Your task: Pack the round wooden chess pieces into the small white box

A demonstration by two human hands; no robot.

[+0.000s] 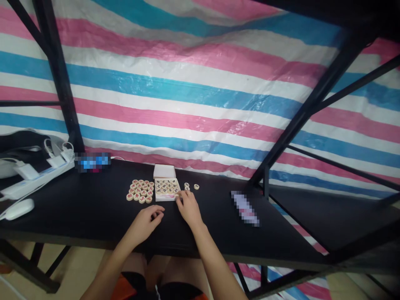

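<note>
A small white box point(166, 197) stands on the black table, with rows of black-marked xiangqi pieces point(166, 186) inside it. Its white lid point(164, 171) is behind it. My right hand point(189, 207) is at the box's front right corner, fingers pinched around what looks like a xiangqi piece, mostly hidden by the fingertips. In front of the box, my left hand point(149, 221) hovers loosely curled, a gap between thumb and fingers and nothing visible in it. Red-marked xiangqi pieces point(140, 190) lie grouped in rows left of the box. A few loose pieces point(196, 186) lie to its right.
A power strip point(40, 177) with chargers and cables occupies the table's left end, near a white mouse-shaped object point(20, 209). Blurred-out items lie at back left point(93, 162) and right point(245, 208). Black metal posts point(59, 79) and a striped sheet point(175, 91) stand behind.
</note>
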